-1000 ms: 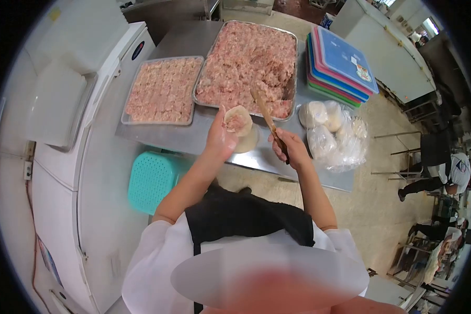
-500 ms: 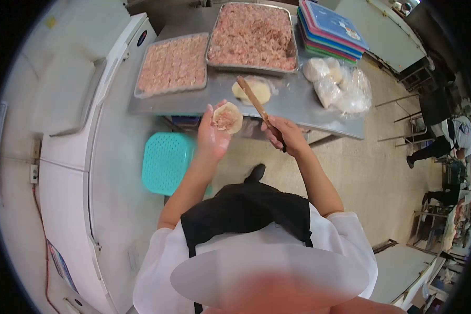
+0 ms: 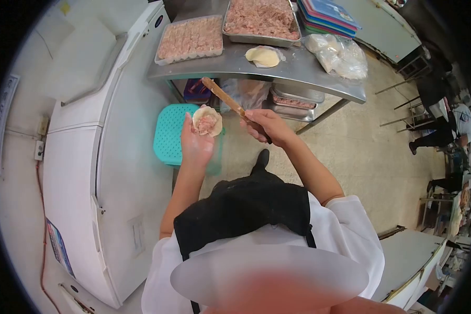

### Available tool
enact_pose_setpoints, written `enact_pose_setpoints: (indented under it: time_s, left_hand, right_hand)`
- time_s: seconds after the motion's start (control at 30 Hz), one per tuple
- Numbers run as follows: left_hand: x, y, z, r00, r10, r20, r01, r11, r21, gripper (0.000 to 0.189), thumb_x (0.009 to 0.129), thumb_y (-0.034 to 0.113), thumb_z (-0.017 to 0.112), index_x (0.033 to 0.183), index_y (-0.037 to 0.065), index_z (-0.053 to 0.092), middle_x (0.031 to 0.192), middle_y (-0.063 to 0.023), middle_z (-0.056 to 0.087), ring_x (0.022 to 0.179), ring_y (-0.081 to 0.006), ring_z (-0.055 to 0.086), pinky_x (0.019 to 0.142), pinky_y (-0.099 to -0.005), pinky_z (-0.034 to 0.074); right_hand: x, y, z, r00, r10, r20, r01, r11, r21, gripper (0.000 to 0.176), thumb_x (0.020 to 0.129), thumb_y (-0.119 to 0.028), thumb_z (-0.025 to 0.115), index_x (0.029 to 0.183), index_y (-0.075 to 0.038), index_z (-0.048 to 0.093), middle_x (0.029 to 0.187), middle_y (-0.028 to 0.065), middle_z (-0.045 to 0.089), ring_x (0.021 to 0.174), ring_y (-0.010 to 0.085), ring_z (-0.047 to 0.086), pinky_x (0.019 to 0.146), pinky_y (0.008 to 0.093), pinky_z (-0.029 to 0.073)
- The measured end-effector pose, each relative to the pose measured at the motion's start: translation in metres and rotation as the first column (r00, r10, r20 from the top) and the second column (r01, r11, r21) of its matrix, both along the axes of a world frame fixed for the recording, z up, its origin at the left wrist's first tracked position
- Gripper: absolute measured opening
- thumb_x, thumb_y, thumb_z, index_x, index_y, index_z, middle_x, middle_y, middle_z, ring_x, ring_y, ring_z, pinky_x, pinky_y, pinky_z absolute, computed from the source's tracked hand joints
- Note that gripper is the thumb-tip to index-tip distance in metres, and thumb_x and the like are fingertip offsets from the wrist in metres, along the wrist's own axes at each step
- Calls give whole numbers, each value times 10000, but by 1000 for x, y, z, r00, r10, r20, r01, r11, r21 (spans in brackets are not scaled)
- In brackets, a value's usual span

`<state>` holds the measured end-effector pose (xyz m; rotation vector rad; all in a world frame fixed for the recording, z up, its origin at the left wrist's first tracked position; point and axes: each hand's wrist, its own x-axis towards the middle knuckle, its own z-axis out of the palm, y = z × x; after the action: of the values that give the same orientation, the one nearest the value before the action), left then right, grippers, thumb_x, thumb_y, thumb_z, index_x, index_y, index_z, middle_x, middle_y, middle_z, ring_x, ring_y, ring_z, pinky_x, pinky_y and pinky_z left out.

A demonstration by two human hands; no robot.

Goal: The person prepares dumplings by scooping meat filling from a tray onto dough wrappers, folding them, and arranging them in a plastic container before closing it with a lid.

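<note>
My left hand (image 3: 197, 148) cups a round, pale dumpling wrapper (image 3: 215, 123) with a lump of minced meat (image 3: 206, 124) in its middle. The wrapper's edges are unfolded. Closed around the dark handle of a long, flat spatula is my right hand (image 3: 269, 125). The spatula's blade (image 3: 222, 96) is brownish, perhaps smeared, and points up and left, above and apart from the wrapper. Beyond, a stack of wrappers (image 3: 263, 57) lies on plastic near the table edge. Behind it stands a deep metal tray of minced meat (image 3: 261, 18).
On the steel table (image 3: 193, 71) are a clear tray of filled dumplings (image 3: 190, 39), bagged dough (image 3: 337, 55) and stacked coloured lids (image 3: 327, 18). A turquoise stool (image 3: 170, 136) stands left, beside a white freezer (image 3: 136, 120). Metal trays (image 3: 294, 102) sit beneath the table. People are at far right.
Both hands have drawn back from the table toward my body, still holding the wrapper and spatula. The view has shifted, so the table sits higher and its underside shows more.
</note>
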<state>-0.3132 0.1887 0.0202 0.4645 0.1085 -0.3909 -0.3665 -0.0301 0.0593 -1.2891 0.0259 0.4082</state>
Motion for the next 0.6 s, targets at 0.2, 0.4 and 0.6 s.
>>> enact_pose_setpoints:
  time_s: [0.2, 0.4, 0.6]
  left_hand:
    - [-20, 0, 0, 999, -44, 5, 44, 999, -32, 487, 977, 356, 470, 1242, -52, 501, 1187, -175, 592, 1129, -310, 558, 1006, -431, 428]
    - [-33, -17, -10, 994, -105, -24, 104, 994, -44, 489, 977, 366, 466, 1237, -45, 515, 1181, -166, 599, 1118, -295, 566, 1004, -422, 430]
    - [-35, -38, -11, 984, -179, 20, 180, 983, -24, 480, 976, 364, 468, 1229, -40, 527, 1160, -156, 610, 1097, -278, 578, 998, -411, 435]
  right_hand:
    - [-26, 2, 11, 997, -35, 68, 37, 999, -22, 369, 975, -391, 484, 928, -46, 606, 581, -3, 480, 406, 71, 363, 388, 221, 264]
    - [-49, -7, 13, 995, -75, 69, 77, 997, -27, 374, 986, -391, 467, 932, -56, 623, 589, -14, 482, 417, 56, 379, 389, 208, 273]
    - [-68, -27, 10, 985, -168, 24, 169, 986, -11, 351, 975, -377, 481, 916, -53, 602, 571, 4, 471, 404, 78, 355, 382, 221, 257]
